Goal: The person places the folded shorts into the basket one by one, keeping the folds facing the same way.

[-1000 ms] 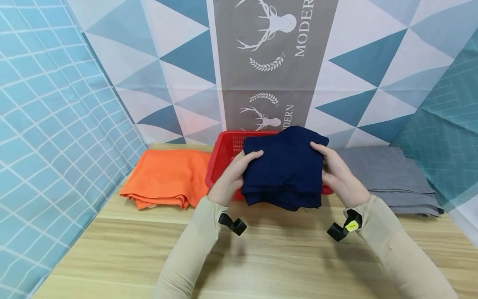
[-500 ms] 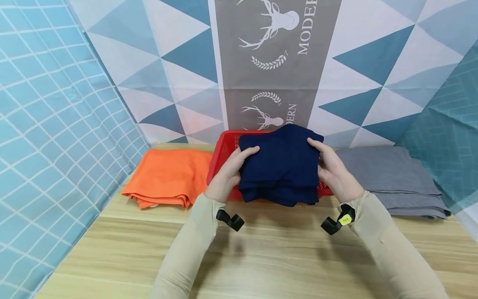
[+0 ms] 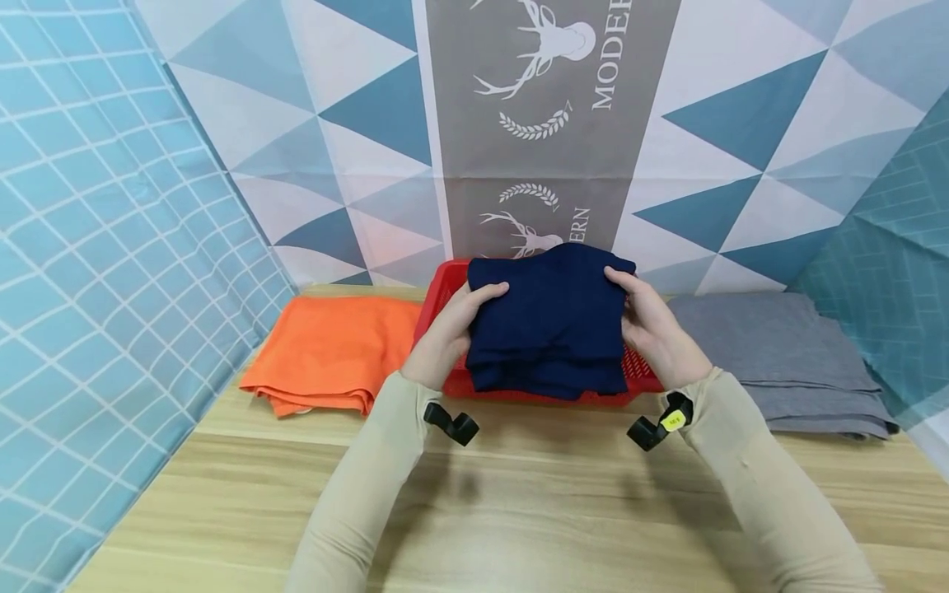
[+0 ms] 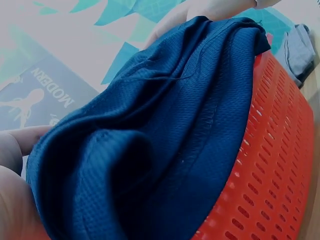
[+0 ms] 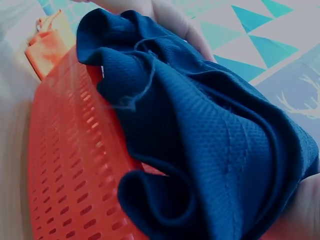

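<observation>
A folded navy blue cloth (image 3: 549,313) lies level between both hands, over the red perforated plastic basket (image 3: 437,301). My left hand (image 3: 454,329) grips its left edge, thumb on top and fingers underneath, hidden. On the opposite edge my right hand (image 3: 656,329) holds it the same way. In the left wrist view the cloth's layered folds (image 4: 190,100) hang right at the basket's rim (image 4: 260,65). A loose thread (image 5: 142,90) and stitched seams show along the folds in the right wrist view.
Left of the basket an orange folded cloth (image 3: 334,350) lies on the wooden table (image 3: 519,511). To the right is a stack of grey folded cloth (image 3: 778,354). A patterned backdrop (image 3: 534,148) rises right behind the basket.
Both hands have moved slightly left and away from me with the navy cloth, so more of the basket's front wall and right side shows beneath it.
</observation>
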The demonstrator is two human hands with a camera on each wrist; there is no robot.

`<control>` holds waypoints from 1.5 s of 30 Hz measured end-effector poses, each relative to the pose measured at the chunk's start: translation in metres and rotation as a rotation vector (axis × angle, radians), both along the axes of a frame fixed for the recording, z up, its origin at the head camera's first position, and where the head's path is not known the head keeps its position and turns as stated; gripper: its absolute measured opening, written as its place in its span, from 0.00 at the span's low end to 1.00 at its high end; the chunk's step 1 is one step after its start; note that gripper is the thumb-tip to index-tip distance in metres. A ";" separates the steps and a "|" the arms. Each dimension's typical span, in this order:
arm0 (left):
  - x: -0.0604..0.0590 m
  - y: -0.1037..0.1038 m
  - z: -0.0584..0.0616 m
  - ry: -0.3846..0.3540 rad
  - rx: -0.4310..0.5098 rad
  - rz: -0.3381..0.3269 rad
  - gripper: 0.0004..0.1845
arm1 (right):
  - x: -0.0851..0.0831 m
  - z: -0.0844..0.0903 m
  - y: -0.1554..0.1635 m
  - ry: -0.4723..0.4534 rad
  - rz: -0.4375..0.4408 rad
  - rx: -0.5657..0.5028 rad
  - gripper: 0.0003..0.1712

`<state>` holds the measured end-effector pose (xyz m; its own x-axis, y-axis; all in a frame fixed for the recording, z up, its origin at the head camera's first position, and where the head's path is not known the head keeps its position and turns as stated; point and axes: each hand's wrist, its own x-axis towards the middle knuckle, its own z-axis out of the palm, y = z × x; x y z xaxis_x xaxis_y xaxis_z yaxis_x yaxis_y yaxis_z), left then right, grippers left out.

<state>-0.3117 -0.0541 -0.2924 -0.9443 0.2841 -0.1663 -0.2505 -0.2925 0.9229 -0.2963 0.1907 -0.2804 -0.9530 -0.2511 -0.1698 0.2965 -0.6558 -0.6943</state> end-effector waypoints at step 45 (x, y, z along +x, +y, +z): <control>-0.026 0.003 -0.028 -0.031 -0.174 0.108 0.24 | -0.032 -0.027 0.003 -0.066 0.003 0.414 0.28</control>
<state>-0.3377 -0.0509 -0.3206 -0.9614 0.1458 -0.2331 -0.2550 -0.1560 0.9543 -0.3282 0.1941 -0.3074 -0.9358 -0.1519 -0.3180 0.3511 -0.3241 -0.8785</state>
